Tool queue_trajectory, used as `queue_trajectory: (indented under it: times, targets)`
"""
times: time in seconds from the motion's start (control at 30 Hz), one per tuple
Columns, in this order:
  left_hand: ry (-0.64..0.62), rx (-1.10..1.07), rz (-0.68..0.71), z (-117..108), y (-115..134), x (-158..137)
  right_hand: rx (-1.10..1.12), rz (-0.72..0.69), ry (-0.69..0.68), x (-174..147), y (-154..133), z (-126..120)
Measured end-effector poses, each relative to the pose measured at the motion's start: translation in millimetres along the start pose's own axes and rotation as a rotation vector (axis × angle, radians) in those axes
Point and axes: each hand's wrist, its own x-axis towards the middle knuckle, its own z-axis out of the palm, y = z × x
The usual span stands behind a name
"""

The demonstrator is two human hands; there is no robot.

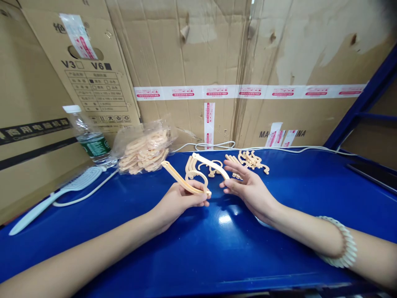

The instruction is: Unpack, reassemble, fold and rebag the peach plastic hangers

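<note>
My left hand [178, 203] pinches a cream plastic hanger arm [177, 177], tilted up to the left. A curved hanger hook [205, 179] rises at that arm's lower end, by my fingertips. A second hanger arm [212, 162] is held near its lower right end between the thumb and fingers of my right hand [254, 192], its other fingers spread. The two arms are apart. Behind them on the blue table [198, 256] lie more hanger arms [190, 164], partly hidden, and loose hooks [214, 170].
A pile of hanger hooks [252, 160] lies behind my right hand. On the left are a clear bag of cream parts [145, 151], a water bottle [93, 142] and a light blue hairbrush [58, 194]. Cardboard [192, 49] walls the back; a dark phone-like slab [372, 178] lies right.
</note>
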Motion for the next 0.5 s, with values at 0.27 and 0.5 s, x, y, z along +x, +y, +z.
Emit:
queue_trajectory:
  times: [0.27, 0.5]
  targets:
    - [-0.026, 0.075, 0.073, 3.3, 3.5, -1.4, 0.239, 0.266, -0.197, 3.8, 10.1, -2.0]
    - [-0.035, 0.132, 0.073, 3.8, 3.4, -0.6, 0.121, 0.125, -0.254, -0.1, 11.0, 2.0]
